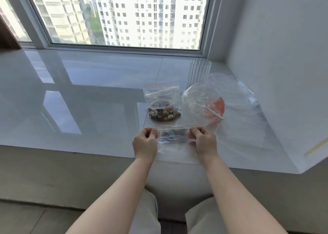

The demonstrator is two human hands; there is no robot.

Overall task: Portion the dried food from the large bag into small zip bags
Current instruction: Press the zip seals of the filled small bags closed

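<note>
Both hands up front at sill edge. Left hand pinches left end of small zip bag, fingers curled on its top strip; right hand pinches right end same way — bag stretched flat between them, dark contents showing through. Just behind, filled zip bag lies on white sill, red seal at top, dried food bunched at near end. Right of it, large bag — crumpled clear plastic, orange patch inside. More clear bags against wall. Ribbed glass behind.
</note>
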